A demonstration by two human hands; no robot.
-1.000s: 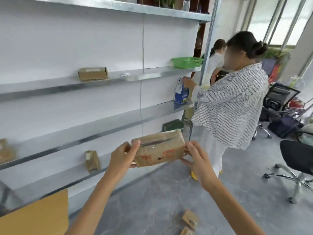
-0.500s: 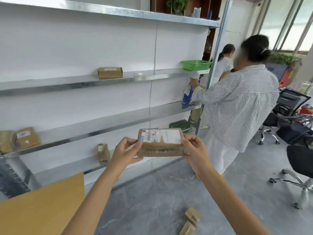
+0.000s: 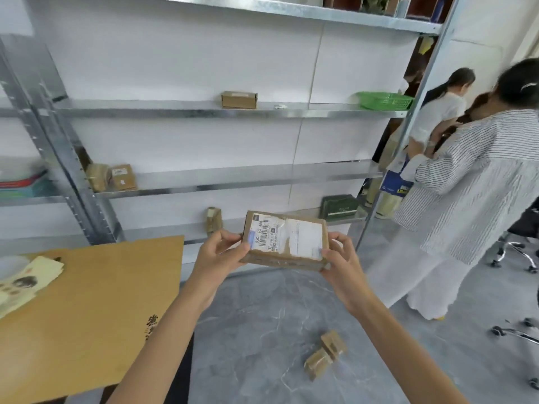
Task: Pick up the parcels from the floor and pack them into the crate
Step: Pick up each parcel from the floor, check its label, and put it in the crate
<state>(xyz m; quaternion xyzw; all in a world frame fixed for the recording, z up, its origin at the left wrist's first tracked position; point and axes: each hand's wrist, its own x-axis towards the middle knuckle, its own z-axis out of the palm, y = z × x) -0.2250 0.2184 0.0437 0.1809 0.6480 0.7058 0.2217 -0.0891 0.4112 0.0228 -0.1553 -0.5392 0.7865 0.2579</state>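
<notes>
A brown cardboard parcel [image 3: 287,242] with a white barcode label facing up is held at chest height in front of the metal shelving. My left hand [image 3: 223,252] grips its left end and my right hand [image 3: 339,259] grips its right end. Two small brown parcels [image 3: 325,354] lie together on the grey floor below, right of my arms. No crate is visible.
A wooden table [image 3: 87,310] with papers [image 3: 26,279] stands at lower left. Metal shelves [image 3: 233,176] carry small boxes [image 3: 239,100], a green basket [image 3: 385,100] and a dark green box [image 3: 339,207]. Two people [image 3: 472,182] stand at right, near office chairs [image 3: 519,246].
The parcel was turned so its label faces up. The view swung left and down, bringing the table and the shelves' left post into sight.
</notes>
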